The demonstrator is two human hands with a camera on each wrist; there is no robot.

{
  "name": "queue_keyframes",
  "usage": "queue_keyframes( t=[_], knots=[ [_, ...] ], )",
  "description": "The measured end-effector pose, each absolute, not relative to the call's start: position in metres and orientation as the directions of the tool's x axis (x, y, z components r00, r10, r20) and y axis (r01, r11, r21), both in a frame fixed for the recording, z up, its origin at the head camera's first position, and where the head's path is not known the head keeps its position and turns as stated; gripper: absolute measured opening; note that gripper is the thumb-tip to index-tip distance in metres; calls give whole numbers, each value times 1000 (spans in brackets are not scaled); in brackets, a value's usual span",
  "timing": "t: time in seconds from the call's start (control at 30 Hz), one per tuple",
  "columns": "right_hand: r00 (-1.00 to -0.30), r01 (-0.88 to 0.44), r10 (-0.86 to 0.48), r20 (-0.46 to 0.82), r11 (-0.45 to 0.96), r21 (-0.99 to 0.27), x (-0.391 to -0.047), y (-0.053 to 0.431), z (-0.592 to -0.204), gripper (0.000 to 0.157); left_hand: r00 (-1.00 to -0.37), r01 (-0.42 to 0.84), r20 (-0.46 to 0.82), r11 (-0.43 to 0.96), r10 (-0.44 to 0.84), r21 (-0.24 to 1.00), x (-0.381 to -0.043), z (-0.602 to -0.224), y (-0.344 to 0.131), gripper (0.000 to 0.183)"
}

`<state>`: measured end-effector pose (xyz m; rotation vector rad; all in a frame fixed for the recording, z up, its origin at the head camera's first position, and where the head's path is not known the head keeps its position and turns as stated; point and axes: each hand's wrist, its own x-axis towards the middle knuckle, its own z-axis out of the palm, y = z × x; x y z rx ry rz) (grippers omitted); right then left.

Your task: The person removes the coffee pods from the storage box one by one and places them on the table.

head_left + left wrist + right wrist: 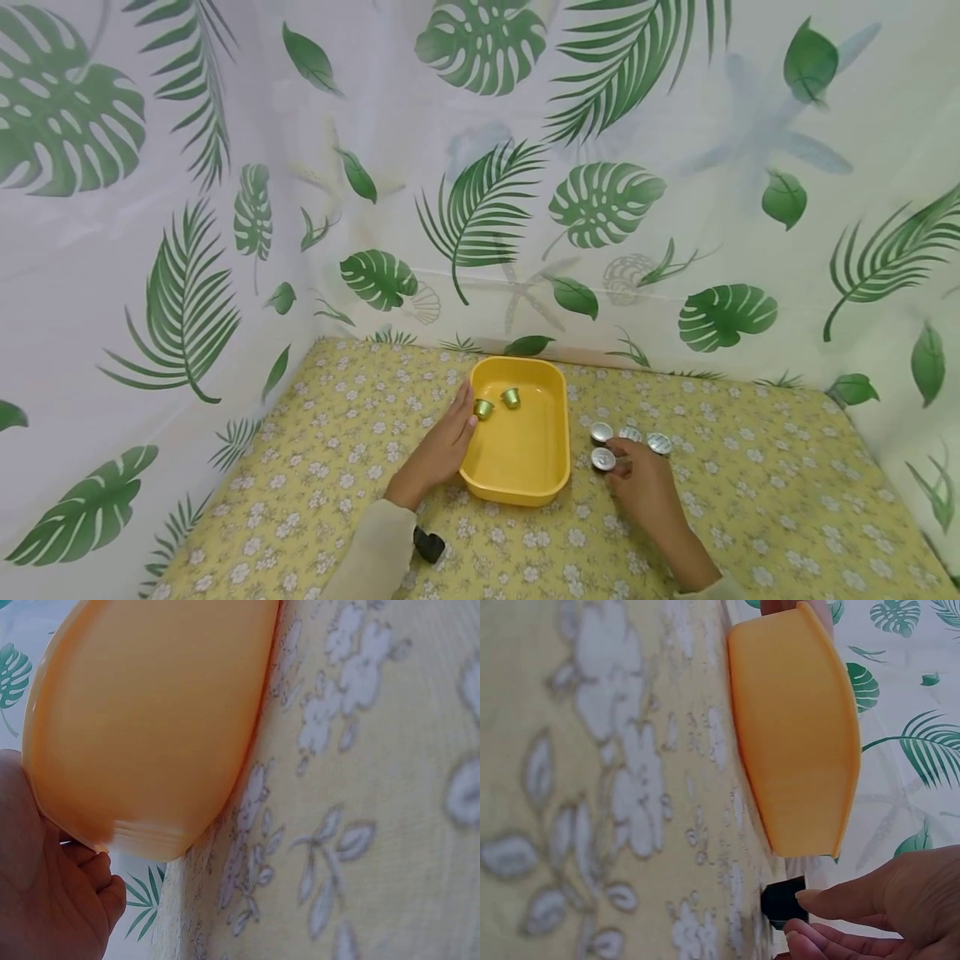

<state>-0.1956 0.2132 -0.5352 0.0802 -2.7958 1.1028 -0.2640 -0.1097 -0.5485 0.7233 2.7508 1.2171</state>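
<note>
A yellow plastic tray (517, 462) stands on the flowered cloth, with two green coffee capsules (511, 397) inside near its far left part. My left hand (446, 437) grips the tray's left rim; the left wrist view shows curled fingers (97, 874) beside the rim. To the right of the tray, my right hand (647, 483) pinches a dark coffee capsule (784, 901) between thumb and fingertips. Its silver lid (603, 459) faces up. Several other silver-lidded capsules (659, 443) sit close beside and beyond the fingers, one partly hidden by the hand.
The tray and capsules rest on a yellow tablecloth (765, 500) with white flowers. White sheeting (645, 275) printed with green leaves rises behind and at both sides. A small black device (429, 544) shows at my left wrist.
</note>
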Motion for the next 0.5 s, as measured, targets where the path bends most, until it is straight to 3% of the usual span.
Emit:
queue_keyframes(
  t=[0.5],
  knots=[
    [-975,-171,-32,219,735,-657,-179,211,-502,52,-882,414,154,578,445,704,-264,-549,-109,58]
  ],
)
